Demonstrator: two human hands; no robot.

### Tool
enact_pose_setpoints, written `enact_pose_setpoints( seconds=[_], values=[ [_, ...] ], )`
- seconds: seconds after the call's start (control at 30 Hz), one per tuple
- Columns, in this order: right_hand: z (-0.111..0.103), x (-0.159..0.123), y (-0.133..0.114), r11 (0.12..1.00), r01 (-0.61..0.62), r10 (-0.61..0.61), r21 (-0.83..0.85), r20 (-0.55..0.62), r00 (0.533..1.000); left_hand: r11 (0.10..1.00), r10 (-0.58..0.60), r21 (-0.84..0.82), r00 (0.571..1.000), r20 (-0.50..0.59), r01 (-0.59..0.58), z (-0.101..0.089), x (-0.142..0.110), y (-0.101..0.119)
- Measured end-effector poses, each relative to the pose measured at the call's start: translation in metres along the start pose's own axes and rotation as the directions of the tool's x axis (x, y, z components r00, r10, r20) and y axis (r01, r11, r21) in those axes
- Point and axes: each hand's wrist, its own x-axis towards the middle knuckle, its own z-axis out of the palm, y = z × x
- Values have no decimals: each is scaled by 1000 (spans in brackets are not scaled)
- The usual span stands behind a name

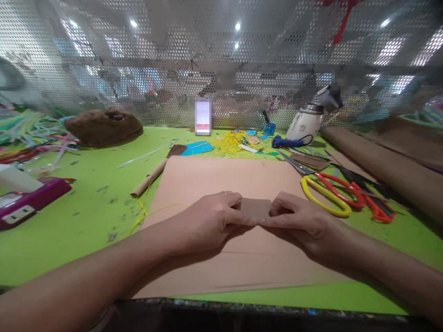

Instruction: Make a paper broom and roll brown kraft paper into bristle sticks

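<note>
Between my two hands is a small piece of brown paper. My left hand pinches its left side, thumb along the near edge and fingers curled behind. On the other side my right hand grips it the same way, and the two thumb tips nearly meet at the near edge. Both hands rest over a large tan sheet lying on the green table. A thin yellow string runs across the sheet's left side toward my left wrist.
Scissors with yellow and red handles lie right of the sheet. Behind it are a yellow string pile, a blue glue gun, a white kettle and a phone. A rolled paper tube and a purple power strip lie left.
</note>
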Motion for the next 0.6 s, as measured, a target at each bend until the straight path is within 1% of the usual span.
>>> enact_pose_setpoints(
  seconds=[0.2,0.3,0.47,0.6],
  values=[
    [-1,0,-3,993,27,-25,-113,21,999,1000,-8,15,1000,8,8,0,-2,0],
    [-1,0,-4,987,43,-45,-155,-5,999,999,-22,26,999,37,21,-4,-5,1],
    [-2,-2,-3,984,82,-92,-155,-57,994,997,-15,73,996,90,8,-14,-11,5],
    [-4,-2,-5,982,103,-114,-159,-62,991,994,1,111,997,79,-10,-21,-14,5]
  ],
)
